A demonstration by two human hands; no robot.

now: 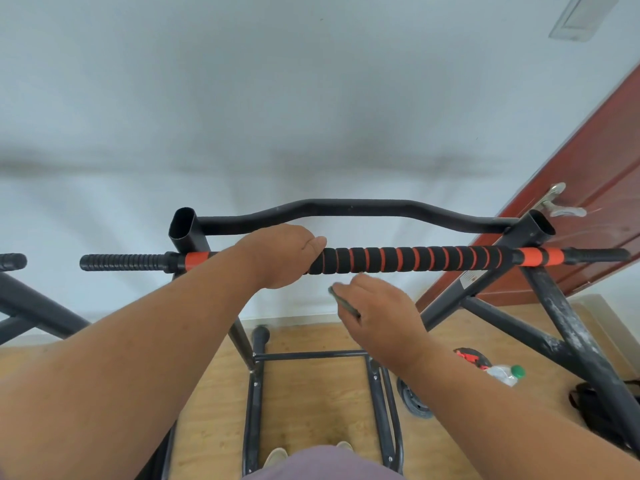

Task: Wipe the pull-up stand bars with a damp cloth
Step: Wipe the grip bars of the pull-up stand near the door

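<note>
Looks like a spare room at home doubling as a gym: a pull-up stand (349,216) is taking up the space in front of a plain white wall (277,98), with wood-look flooring (311,393), a reddish door (595,174), and a plastic bottle (506,374) lying around.

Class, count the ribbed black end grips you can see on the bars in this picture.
2. One ribbed grip ends the striped bar on the left; another ribbed grip pokes in at the far left edge. The bar's right end is too blurred to tell.
</note>
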